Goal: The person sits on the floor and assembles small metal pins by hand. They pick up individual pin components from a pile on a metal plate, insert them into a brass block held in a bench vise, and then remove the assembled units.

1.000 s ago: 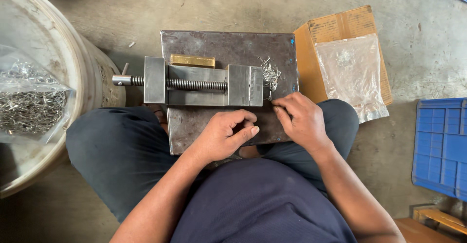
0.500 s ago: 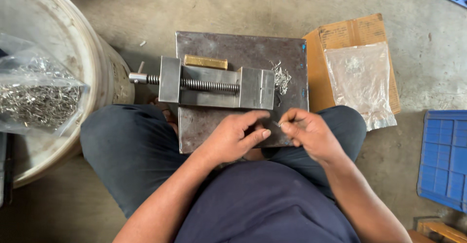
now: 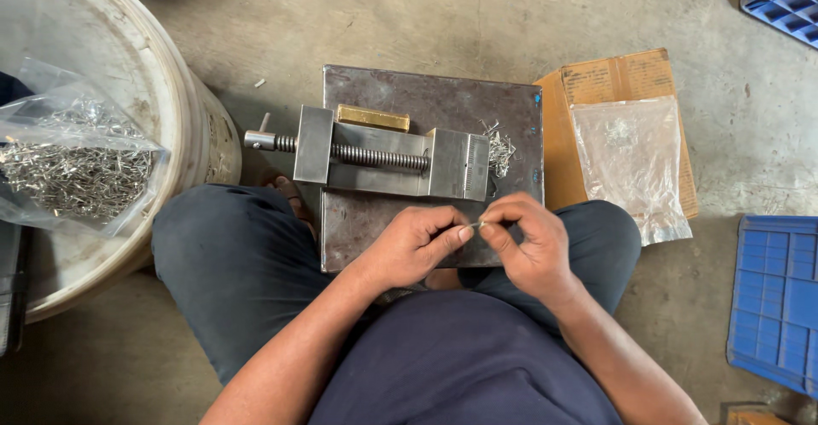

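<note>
My left hand (image 3: 415,244) and my right hand (image 3: 526,242) meet over the near edge of a dark steel plate (image 3: 426,101). Together their fingertips pinch one small metal clip (image 3: 477,223). A steel vise (image 3: 388,154) with a threaded screw lies across the plate just beyond my hands. A brass block (image 3: 372,118) rests behind the vise. A small pile of metal clips (image 3: 498,148) lies on the plate at the vise's right end.
A white bucket (image 3: 175,118) at left holds a clear bag of metal clips (image 3: 77,165). A cardboard box (image 3: 609,80) with a clear plastic bag (image 3: 630,161) lies at right. Blue plastic crates (image 3: 775,297) stand at right. Concrete floor all around.
Both hands have come together nearer my body and now pinch a small clip between them. The view has shifted, so the plate and vise sit further right in the frame.
</note>
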